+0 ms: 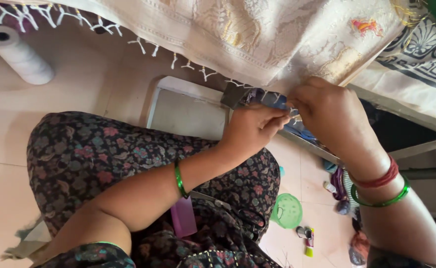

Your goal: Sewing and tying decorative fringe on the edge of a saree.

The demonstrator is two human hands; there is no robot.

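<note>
Both hands (290, 116) at the fringe (257, 94) of beige woven cloth (257, 34).

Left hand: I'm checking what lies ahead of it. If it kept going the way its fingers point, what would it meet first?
Probably the right hand: the left hand points at it, fingertips almost touching at the cloth's fringed edge. Depth is unclear.

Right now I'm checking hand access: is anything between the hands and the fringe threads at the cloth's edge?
Nothing visible. The left hand and right hand already meet at the fringe threads on the edge of the cream woven cloth, fingertips pinching there.
</note>
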